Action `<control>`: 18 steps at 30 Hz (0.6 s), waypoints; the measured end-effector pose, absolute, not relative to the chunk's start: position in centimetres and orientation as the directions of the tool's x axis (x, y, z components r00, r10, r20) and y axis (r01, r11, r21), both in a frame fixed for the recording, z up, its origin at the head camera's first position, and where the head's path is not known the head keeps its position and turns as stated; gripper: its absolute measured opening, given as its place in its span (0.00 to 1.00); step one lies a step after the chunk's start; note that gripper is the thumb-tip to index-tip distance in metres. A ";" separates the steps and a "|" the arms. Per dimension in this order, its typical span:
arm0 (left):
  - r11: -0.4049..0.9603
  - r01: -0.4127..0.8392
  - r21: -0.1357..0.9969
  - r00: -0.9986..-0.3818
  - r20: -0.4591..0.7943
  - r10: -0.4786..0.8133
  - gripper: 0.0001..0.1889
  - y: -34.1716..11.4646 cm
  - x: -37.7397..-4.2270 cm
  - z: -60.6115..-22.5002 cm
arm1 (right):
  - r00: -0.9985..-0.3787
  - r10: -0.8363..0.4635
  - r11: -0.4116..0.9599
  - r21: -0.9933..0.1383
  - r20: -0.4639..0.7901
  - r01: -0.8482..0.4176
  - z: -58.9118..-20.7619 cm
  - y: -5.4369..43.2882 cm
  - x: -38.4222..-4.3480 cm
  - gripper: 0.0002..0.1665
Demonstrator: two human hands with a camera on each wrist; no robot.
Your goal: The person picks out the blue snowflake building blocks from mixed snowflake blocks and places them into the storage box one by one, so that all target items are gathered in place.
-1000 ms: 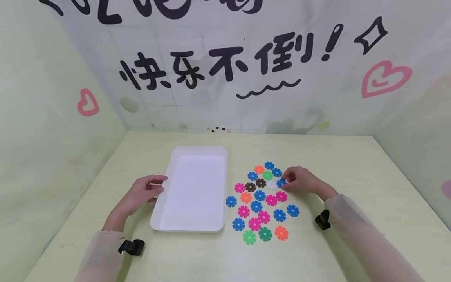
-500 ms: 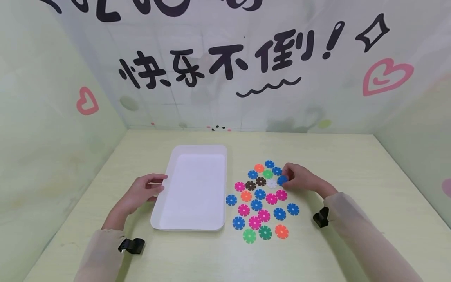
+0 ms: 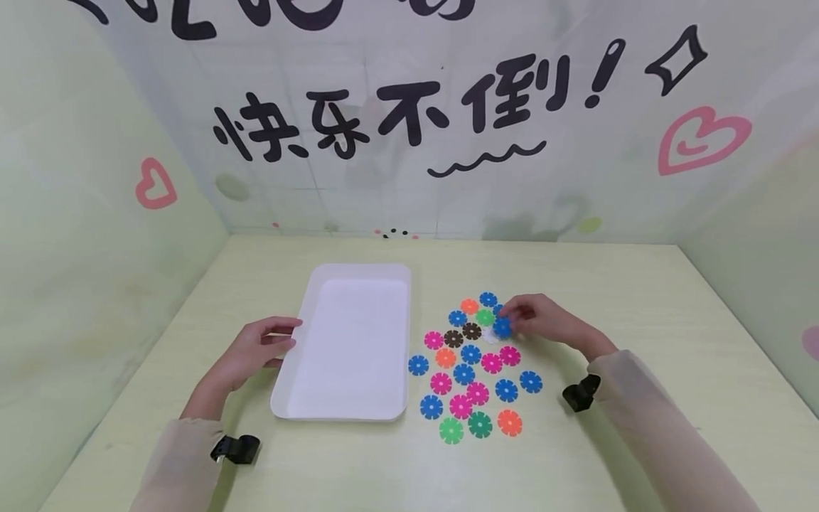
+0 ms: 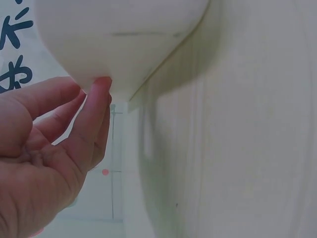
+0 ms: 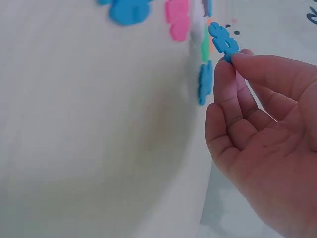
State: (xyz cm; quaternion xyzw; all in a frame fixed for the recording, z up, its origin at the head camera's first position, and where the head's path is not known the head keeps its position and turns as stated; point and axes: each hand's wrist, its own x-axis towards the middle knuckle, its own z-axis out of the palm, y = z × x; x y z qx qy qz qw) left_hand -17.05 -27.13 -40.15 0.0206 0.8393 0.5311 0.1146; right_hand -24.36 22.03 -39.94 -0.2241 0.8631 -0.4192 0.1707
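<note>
Thumb and index finger of my right hand [image 3: 544,316] pinch a blue notched plastic disc [image 3: 502,327], a snowflake building piece. In the head view it overlaps a white disc [image 3: 490,335] and sits beside another blue one. The right wrist view shows the held disc [image 5: 224,38] tilted up off the table between the fingertips. On the left, my left hand [image 3: 256,350] holds the side rim of a white rectangular tray [image 3: 278,402] with its fingertips. Up close, one fingertip presses the tray's outer wall [image 4: 129,54], and another lies at the rim, its tip partly hidden.
Right of the tray lie several loose notched discs: pink [image 3: 477,393], orange [image 3: 510,422], brown [image 3: 453,338], green [image 3: 451,430] and blue [image 3: 530,382]. They rest on a pale wooden table [image 3: 358,469], with printed walls at the back and sides.
My right hand has lifted the blue disc and shifted it slightly left, over part of the white disc. The left hand stays at the tray's rim.
</note>
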 end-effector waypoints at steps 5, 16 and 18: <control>0.438 -0.099 0.894 -0.972 -0.181 0.150 0.23 -27.5 -16.9 -40.4 | -0.844 -0.532 0.512 -0.819 -0.065 -0.259 -38.8 20.3 -24.4 0.13; 0.446 -0.094 0.890 -0.973 -0.177 0.148 0.24 -27.3 -17.0 -40.4 | -0.812 -0.583 0.439 -0.853 -0.031 -0.283 -37.2 13.1 -25.5 0.13; 0.445 -0.093 0.891 -0.973 -0.176 0.150 0.24 -27.2 -17.0 -40.4 | -0.802 -0.597 0.427 -0.855 -0.023 -0.293 -36.9 11.5 -25.7 0.14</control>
